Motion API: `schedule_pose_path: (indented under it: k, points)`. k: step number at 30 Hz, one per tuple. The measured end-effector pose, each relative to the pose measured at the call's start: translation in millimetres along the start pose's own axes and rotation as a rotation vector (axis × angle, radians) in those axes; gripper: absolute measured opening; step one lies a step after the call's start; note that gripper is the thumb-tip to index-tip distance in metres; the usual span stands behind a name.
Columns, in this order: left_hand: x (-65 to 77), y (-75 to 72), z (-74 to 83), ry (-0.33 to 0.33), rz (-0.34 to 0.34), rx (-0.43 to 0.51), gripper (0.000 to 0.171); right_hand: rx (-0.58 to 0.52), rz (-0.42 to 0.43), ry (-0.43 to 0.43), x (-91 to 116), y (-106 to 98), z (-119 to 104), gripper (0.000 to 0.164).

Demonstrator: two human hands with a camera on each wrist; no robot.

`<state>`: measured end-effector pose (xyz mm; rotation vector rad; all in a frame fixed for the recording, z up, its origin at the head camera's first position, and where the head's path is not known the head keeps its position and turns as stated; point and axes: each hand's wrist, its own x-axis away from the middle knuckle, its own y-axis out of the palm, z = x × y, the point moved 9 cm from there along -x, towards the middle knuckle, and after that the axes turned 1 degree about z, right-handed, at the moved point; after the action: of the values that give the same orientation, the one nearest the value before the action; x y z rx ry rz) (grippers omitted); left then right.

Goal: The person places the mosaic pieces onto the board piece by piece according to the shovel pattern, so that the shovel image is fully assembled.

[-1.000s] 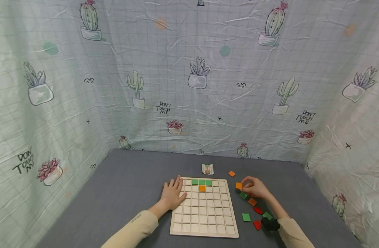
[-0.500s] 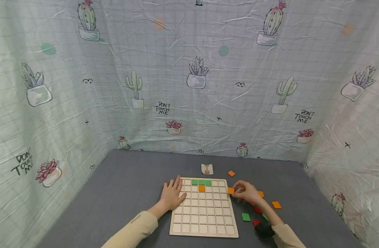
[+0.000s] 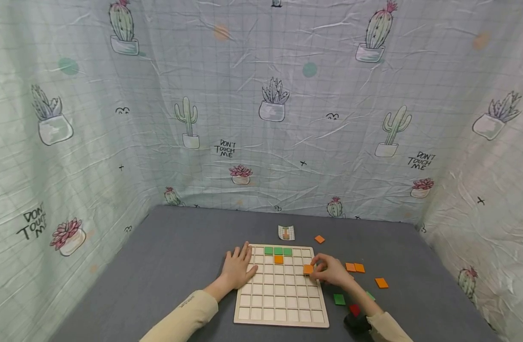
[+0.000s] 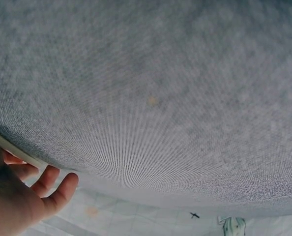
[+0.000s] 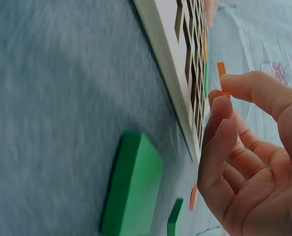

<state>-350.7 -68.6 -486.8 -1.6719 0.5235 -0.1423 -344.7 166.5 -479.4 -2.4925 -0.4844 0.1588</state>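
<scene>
A wooden grid board [image 3: 280, 301] lies on the grey table. Three green tiles [image 3: 278, 251] fill cells in its far row, with one orange square tile [image 3: 279, 259] below the middle one. My left hand [image 3: 237, 268] rests on the board's left edge, fingers spread; the left wrist view shows its fingers [image 4: 62, 191] at the rim. Over the right part of the board, my right hand [image 3: 331, 270] pinches another orange square tile [image 3: 308, 270] between thumb and finger. In the right wrist view that tile [image 5: 221, 69] is seen edge-on, above the board.
A small pattern card [image 3: 286, 232] lies behind the board. To the right are loose orange tiles [image 3: 382, 283], a green tile [image 3: 339, 299] and a red piece [image 3: 354, 310], some partly hidden by my right arm. A cactus-print curtain [image 3: 261, 142] surrounds the table.
My right hand has carried the pinched orange tile leftward from the loose pieces to over the board's right side. Orange tiles behind it have come into view. My left hand stays put.
</scene>
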Motion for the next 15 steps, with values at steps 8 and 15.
schedule_pose_path:
  k: [8,15]
  points:
    - [-0.7,0.0,-0.3,-0.006,-0.007,0.009,0.063,-0.065,-0.028,-0.008,-3,15,-14,0.029]
    - [0.0,-1.0,-0.2,-0.008,-0.01,0.009,0.063,-0.092,-0.041,-0.094,-5,25,-28,0.028]
